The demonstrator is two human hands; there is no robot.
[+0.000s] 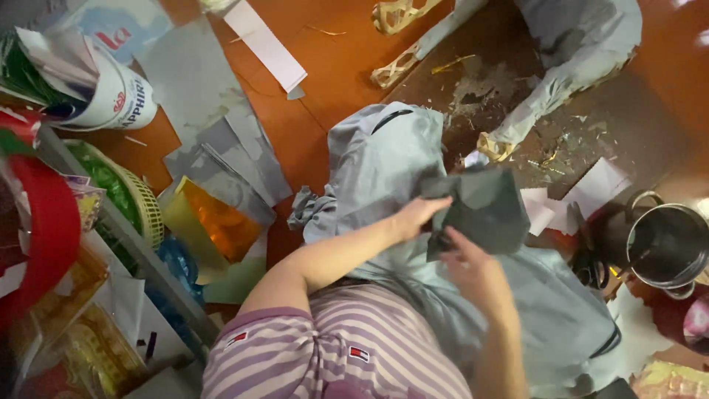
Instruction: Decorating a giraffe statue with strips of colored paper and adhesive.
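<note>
A dark grey folded sheet of paper (487, 210) is held over my lap, above grey-blue trousers (384, 155). My left hand (415, 218) grips its left edge with the fingers curled on it. My right hand (473, 270) holds its lower edge from underneath, thumb on top. Both forearms reach forward from a purple striped shirt (332, 347).
Grey paper sheets (214, 140) and an orange and yellow foil sheet (210, 222) lie on the red-brown floor at left. A metal pot (668, 247) stands at right beside white paper scraps (583, 196). A shelf with a green basket (129, 196) and packets lines the left edge. Another person's grey-trousered legs (569, 66) are at top.
</note>
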